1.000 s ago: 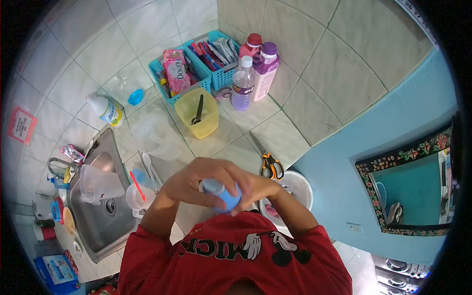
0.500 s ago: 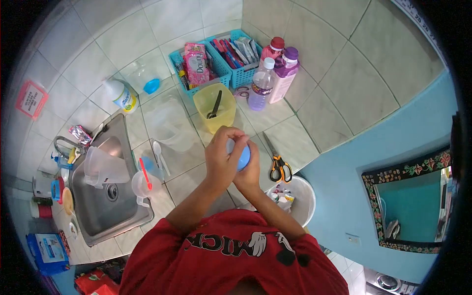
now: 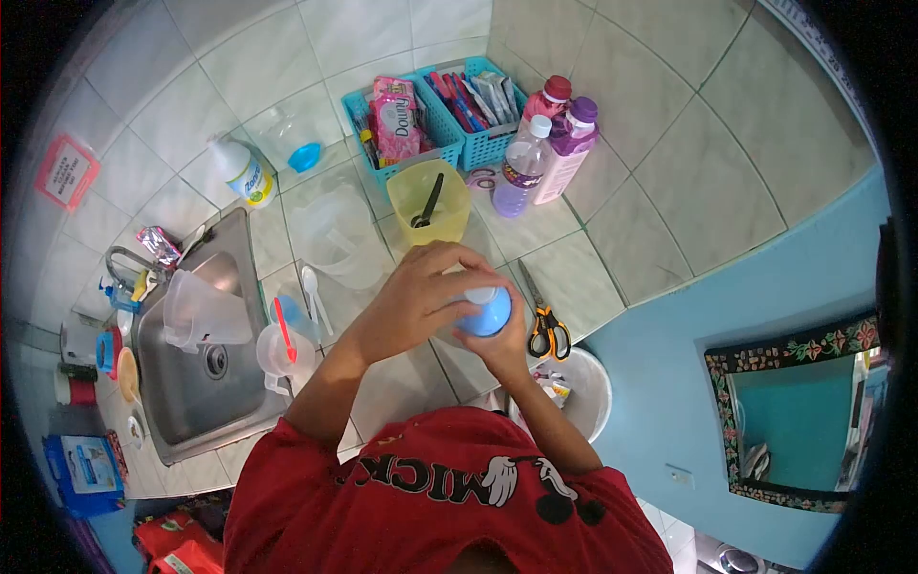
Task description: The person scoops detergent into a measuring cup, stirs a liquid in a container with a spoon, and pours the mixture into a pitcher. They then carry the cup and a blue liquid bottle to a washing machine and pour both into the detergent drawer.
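From my remote station, head view. Both bare hands are raised over the tiled counter, closed around a small light-blue, rounded, plastic-looking container with a pale top (image 3: pixel 491 316). The left hand (image 3: pixel 409 301) grips it from the left, fingers arched over the pale top; the right hand (image 3: pixel 509 354) cups the blue part from the right and below. I cannot tell whether the top is loose; fingers cover the joint.

Risks, my judgement: a slick surface or uneven squeeze could shoot the container from the grip. A drop near the counter's edge might end in the round white plastic bin (image 3: pixel 598 407) beside the right forearm. The metal scissors with black-and-orange handles (image 3: pixel 550 337) lie just beyond the right hand; a sideways swing could catch them. The translucent yellow plastic tub (image 3: pixel 454 212) is close behind the left fingers; a forward jerk could tip it.
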`<state>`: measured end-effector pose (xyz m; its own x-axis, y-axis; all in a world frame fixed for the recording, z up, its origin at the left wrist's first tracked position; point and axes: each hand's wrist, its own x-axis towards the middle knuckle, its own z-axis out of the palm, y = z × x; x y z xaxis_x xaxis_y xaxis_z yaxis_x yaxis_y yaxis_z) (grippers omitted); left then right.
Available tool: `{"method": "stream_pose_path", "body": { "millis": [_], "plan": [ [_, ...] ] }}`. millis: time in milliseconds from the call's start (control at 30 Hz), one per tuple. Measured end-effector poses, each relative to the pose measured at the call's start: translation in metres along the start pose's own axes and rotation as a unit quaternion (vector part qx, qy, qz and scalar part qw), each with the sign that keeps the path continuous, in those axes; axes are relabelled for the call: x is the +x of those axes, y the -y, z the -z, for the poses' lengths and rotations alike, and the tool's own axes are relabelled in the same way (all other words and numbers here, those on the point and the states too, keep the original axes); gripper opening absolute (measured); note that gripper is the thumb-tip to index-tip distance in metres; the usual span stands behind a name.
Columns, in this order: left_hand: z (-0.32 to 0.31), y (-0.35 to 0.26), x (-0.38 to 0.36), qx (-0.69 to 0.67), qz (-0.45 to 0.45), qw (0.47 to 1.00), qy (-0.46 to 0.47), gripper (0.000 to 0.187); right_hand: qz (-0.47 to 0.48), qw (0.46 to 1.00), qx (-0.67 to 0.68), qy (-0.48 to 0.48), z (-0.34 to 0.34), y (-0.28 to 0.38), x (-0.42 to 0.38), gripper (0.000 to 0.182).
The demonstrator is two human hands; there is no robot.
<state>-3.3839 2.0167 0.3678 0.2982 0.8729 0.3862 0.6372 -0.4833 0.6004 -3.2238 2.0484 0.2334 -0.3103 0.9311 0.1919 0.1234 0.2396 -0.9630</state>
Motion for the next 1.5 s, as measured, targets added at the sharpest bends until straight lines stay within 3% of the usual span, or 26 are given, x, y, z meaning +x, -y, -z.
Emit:
{"method": "stream_pose_path", "body": {
  "millis": [33,100,133,200,233,300,367,433,500,567,633,700,767,800,867,900,1100,1200,1267,1300,1333,1400,1467,1500],
  "plan": [
    [-0.001,0.001,0.001,0.0,0.002,1.0,-0.001,0.033,0.013,1.0,0.001,-0.007,0.0,-0.003,0.0,0.089],
    [-0.006,0.002,0.003,-0.059,0.011,0.99,-0.126,0.034,0.025,1.0,0.002,-0.008,0.002,-0.005,-0.002,0.089],
    [-0.01,0.007,0.003,-0.058,0.018,0.99,-0.13,0.034,0.031,0.999,-0.014,-0.011,0.004,0.001,-0.002,0.089],
    [-0.024,0.023,-0.003,-0.175,0.125,0.949,-0.23,0.031,0.035,0.999,-0.03,-0.01,0.006,-0.003,-0.004,0.09],
    [-0.034,0.033,-0.011,-0.172,0.135,0.947,-0.237,0.031,0.032,0.999,-0.028,0.003,0.006,-0.006,-0.005,0.09],
    [-0.058,0.058,-0.027,-0.238,0.26,0.907,-0.232,0.03,0.014,1.0,0.002,0.0,0.007,-0.01,-0.005,0.091],
    [-0.082,0.074,-0.044,-0.208,0.274,0.907,-0.243,0.028,0.034,0.999,-0.028,0.014,0.012,-0.005,-0.007,0.093],
    [-0.101,0.083,-0.06,-0.053,0.273,0.94,-0.196,0.027,0.038,0.999,0.0,0.036,0.014,-0.005,-0.006,0.094],
    [-0.116,0.093,-0.068,-0.044,0.3,0.935,-0.186,0.025,0.025,0.999,0.005,0.047,0.017,-0.011,-0.007,0.095],
    [-0.128,0.103,-0.073,-0.229,0.41,0.868,-0.16,0.026,0.057,0.997,-0.045,0.021,0.019,-0.021,-0.009,0.096],
    [-0.141,0.117,-0.08,-0.054,0.316,0.938,-0.131,0.023,0.102,0.99,-0.098,0.015,0.019,-0.02,-0.009,0.097],
    [-0.153,0.133,-0.086,-0.011,0.252,0.959,-0.131,0.021,0.061,0.998,-0.027,0.016,0.022,-0.043,-0.012,0.096],
    [-0.154,0.13,-0.077,0.073,0.348,0.933,-0.052,0.027,0.005,1.0,0.002,0.026,0.02,-0.019,-0.011,0.097],
    [-0.152,0.129,-0.074,0.078,0.355,0.93,-0.058,0.027,0.007,0.999,0.007,0.035,0.019,-0.015,-0.011,0.097],
    [-0.145,0.124,-0.064,0.089,0.383,0.919,0.042,0.036,-0.016,0.999,0.027,0.026,0.018,-0.011,-0.011,0.099],
    [-0.145,0.124,-0.062,0.091,0.384,0.918,0.039,0.036,-0.014,0.999,0.029,0.029,0.019,-0.012,-0.011,0.099],
    [-0.144,0.124,-0.058,0.065,0.433,0.899,-0.022,0.036,-0.027,0.999,0.012,0.021,0.018,-0.006,-0.012,0.101],
    [-0.133,0.114,-0.068,0.141,0.413,0.897,-0.065,0.031,-0.033,0.999,0.023,0.024,0.02,-0.012,-0.012,0.103],
    [-0.129,0.109,-0.086,-0.019,0.334,0.911,-0.242,0.035,-0.019,0.999,0.017,0.035,0.021,-0.014,-0.011,0.105],
    [-0.126,0.109,-0.092,-0.185,0.403,0.852,-0.279,0.031,-0.019,0.999,0.019,0.032,0.02,-0.014,-0.011,0.105],
    [-0.125,0.11,-0.1,-0.343,0.458,0.76,-0.307,0.028,0.024,0.999,0.032,0.032,0.018,-0.014,-0.011,0.108],
    [-0.123,0.118,-0.138,-0.569,0.444,0.56,-0.408,0.022,0.066,0.996,0.047,0.033,0.017,-0.016,-0.011,0.111],
    [-0.118,0.11,-0.157,-0.569,0.474,0.387,-0.549,0.018,0.127,0.989,0.071,0.031,0.015,-0.026,-0.012,0.119],
    [-0.115,0.111,-0.167,-0.568,0.473,0.387,-0.551,0.018,0.127,0.989,0.073,0.032,0.014,-0.032,-0.013,0.119]
  ]
}}
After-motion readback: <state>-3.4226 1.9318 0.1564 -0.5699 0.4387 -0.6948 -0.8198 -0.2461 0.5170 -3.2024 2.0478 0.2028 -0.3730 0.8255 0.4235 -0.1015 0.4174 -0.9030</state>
